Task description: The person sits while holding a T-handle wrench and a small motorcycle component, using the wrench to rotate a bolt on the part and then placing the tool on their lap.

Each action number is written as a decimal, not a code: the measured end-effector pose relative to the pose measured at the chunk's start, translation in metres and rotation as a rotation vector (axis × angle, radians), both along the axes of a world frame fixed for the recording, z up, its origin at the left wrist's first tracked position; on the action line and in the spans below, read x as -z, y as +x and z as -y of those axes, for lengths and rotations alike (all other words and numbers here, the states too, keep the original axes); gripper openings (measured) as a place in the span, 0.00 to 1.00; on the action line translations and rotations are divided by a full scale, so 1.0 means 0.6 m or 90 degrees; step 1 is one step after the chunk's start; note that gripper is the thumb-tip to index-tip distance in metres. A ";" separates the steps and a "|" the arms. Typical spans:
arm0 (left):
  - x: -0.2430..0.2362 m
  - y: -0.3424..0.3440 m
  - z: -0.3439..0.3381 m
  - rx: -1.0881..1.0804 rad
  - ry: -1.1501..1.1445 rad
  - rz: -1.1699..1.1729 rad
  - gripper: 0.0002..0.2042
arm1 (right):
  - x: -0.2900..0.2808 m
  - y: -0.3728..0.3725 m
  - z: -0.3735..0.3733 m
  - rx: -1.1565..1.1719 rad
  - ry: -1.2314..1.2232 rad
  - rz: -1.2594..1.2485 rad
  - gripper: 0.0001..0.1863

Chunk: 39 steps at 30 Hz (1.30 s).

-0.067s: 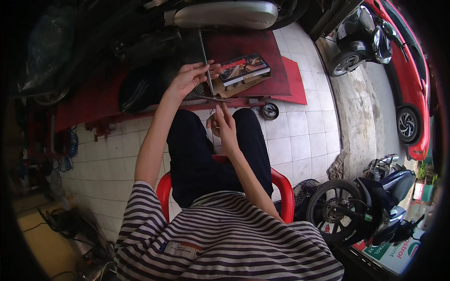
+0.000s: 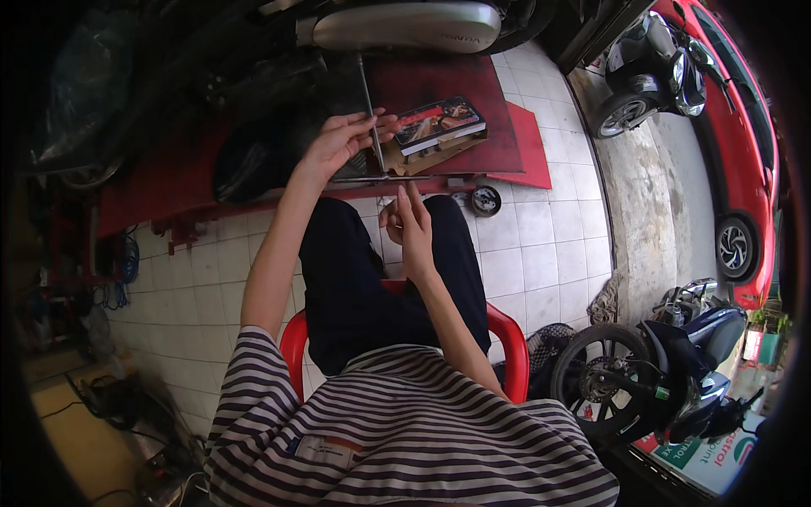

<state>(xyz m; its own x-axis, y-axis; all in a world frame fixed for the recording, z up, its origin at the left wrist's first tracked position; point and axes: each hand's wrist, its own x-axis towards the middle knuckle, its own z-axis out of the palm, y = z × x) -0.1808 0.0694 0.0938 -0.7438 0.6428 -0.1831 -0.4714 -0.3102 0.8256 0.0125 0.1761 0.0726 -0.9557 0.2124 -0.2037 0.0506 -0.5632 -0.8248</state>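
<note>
My left hand (image 2: 338, 144) is closed on the upright shaft of a metal T-handle wrench (image 2: 377, 149), which rises toward the silver motorbike part (image 2: 405, 27) at the top. The wrench's crossbar lies roughly level at the bottom of the shaft. Just below it, my right hand (image 2: 410, 228) has its index finger reaching to the bar, with the other fingers loosely bent and apart, gripping nothing. Right of the shaft, a dark printed box (image 2: 439, 121) rests on cardboard (image 2: 443, 160) on the red lift platform (image 2: 515, 148).
I sit on a red plastic chair (image 2: 511, 363) over a tiled floor (image 2: 541, 245). A small round dish (image 2: 486, 200) lies near the platform. Parked motorbikes (image 2: 693, 346) stand at the right, beside a red car (image 2: 756, 194). Cables (image 2: 131, 258) hang at the left.
The crossbar has turned slightly and sits more level. My right hand has shifted a little right and up with it. My left hand stays on the shaft.
</note>
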 end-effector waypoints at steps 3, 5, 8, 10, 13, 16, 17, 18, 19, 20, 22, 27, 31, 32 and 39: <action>0.000 0.004 -0.005 -0.006 -0.012 -0.007 0.13 | -0.033 -0.003 -0.001 0.041 0.068 -0.083 0.32; -0.005 0.005 -0.011 -0.005 -0.021 -0.007 0.13 | -0.042 -0.003 0.019 -0.036 0.131 -0.123 0.33; -0.006 0.000 -0.013 -0.004 -0.001 0.021 0.14 | -0.034 0.008 0.050 -0.218 0.135 -0.097 0.34; -0.005 -0.001 -0.010 -0.012 0.000 0.019 0.14 | -0.010 0.016 0.057 -0.194 0.059 -0.006 0.34; -0.005 0.000 -0.005 -0.023 -0.002 0.013 0.14 | 0.010 0.016 0.031 -0.062 0.033 0.025 0.33; 0.004 0.002 -0.006 -0.032 -0.002 0.012 0.15 | -0.007 0.002 -0.023 0.010 0.043 -0.040 0.33; 0.003 0.000 -0.010 -0.032 -0.002 0.007 0.15 | -0.016 0.000 -0.015 0.017 0.074 -0.088 0.33; 0.003 -0.001 -0.013 -0.029 0.002 0.007 0.15 | -0.023 -0.001 -0.001 0.024 0.105 -0.135 0.34; 0.003 -0.001 -0.014 -0.028 0.006 0.008 0.15 | -0.051 0.005 0.012 -0.030 0.159 -0.135 0.35; 0.003 -0.002 -0.017 -0.025 0.010 0.010 0.15 | -0.073 0.010 0.024 -0.083 0.213 -0.134 0.37; 0.001 -0.005 -0.017 -0.022 0.000 0.004 0.15 | -0.041 0.007 0.035 -0.206 0.233 -0.101 0.38; 0.001 -0.008 -0.018 -0.023 0.014 0.020 0.15 | 0.013 0.009 0.032 -0.098 0.072 0.026 0.35; 0.003 0.005 -0.019 -0.058 0.040 0.044 0.14 | -0.026 -0.002 -0.016 -0.001 0.068 -0.053 0.27; 0.002 0.007 -0.022 -0.065 0.048 0.048 0.14 | -0.053 -0.006 -0.009 0.033 0.129 -0.073 0.26; 0.012 0.030 -0.039 -0.078 -0.015 0.042 0.14 | -0.071 -0.038 0.011 0.179 0.536 -0.226 0.19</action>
